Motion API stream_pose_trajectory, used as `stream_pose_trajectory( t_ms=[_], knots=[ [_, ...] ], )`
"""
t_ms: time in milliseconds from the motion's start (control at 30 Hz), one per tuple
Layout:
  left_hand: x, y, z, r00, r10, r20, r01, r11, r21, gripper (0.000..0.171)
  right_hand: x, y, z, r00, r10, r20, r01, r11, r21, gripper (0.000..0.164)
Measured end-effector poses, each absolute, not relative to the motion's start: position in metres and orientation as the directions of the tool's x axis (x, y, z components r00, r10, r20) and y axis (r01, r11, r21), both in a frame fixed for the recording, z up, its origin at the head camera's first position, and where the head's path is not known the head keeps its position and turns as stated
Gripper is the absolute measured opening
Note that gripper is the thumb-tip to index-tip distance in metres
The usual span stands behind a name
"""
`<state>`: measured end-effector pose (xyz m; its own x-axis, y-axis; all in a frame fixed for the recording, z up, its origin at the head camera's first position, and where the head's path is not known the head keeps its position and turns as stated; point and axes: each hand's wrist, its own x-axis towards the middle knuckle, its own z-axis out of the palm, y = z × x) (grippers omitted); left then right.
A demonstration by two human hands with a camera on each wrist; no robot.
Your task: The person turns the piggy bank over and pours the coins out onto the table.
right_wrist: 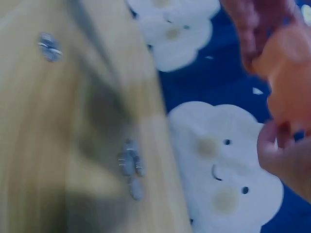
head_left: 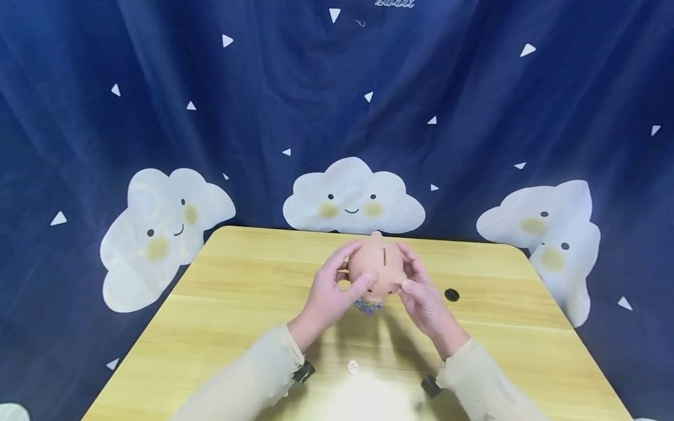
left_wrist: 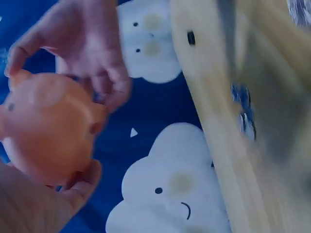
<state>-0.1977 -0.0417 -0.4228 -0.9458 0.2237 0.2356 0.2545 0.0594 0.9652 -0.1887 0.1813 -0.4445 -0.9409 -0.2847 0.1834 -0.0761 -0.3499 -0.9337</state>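
A pink piggy bank (head_left: pixel 376 263) is held up over the table between both hands, its coin slot facing up and its snout toward me. My left hand (head_left: pixel 329 289) grips its left side, thumb near an ear, and my right hand (head_left: pixel 423 298) grips the other side, thumb by the other ear. In the left wrist view the round body of the piggy bank (left_wrist: pixel 53 128) shows its snout and eyes. Below it, a small cluster of silvery coins (head_left: pixel 368 308) lies on the table, partly hidden by the pig in the head view.
A single coin (head_left: pixel 353 367) lies nearer the front of the wooden table (head_left: pixel 231 292). Right of my right hand is a round black plug (head_left: pixel 451 294). A dark blue curtain (head_left: pixel 263 76) with clouds hangs behind the far edge. Glare brightens the table front.
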Motion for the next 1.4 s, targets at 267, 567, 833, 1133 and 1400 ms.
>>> stream_pose_trajectory(
  t_ms=[267, 567, 833, 1133, 1400],
  knots=[
    [-0.200, -0.040, -0.465, -0.949, 0.259, -0.183, -0.208, -0.073, 0.975, 0.070, -0.190, 0.179, -0.470, -0.927, -0.239, -0.290, 0.341, -0.209, -0.917, 0.071],
    [-0.205, -0.042, -0.481, -0.928, 0.295, -0.225, -0.270, -0.121, 0.955, 0.078, -0.189, 0.175, -0.474, -0.917, -0.194, -0.348, 0.380, -0.168, -0.910, 0.076],
    [-0.207, -0.042, -0.485, -0.925, 0.296, -0.238, -0.282, -0.115, 0.952, 0.076, -0.190, 0.176, -0.478, -0.915, -0.183, -0.360, 0.389, -0.155, -0.908, 0.074],
    [-0.207, -0.043, -0.485, -0.923, 0.303, -0.239, -0.283, -0.111, 0.953, 0.076, -0.190, 0.175, -0.477, -0.913, -0.180, -0.366, 0.394, -0.155, -0.906, 0.073],
    [-0.206, -0.043, -0.484, -0.924, 0.289, -0.249, -0.292, -0.116, 0.949, 0.075, -0.190, 0.174, -0.477, -0.912, -0.181, -0.367, 0.396, -0.164, -0.904, 0.073]
  ],
)
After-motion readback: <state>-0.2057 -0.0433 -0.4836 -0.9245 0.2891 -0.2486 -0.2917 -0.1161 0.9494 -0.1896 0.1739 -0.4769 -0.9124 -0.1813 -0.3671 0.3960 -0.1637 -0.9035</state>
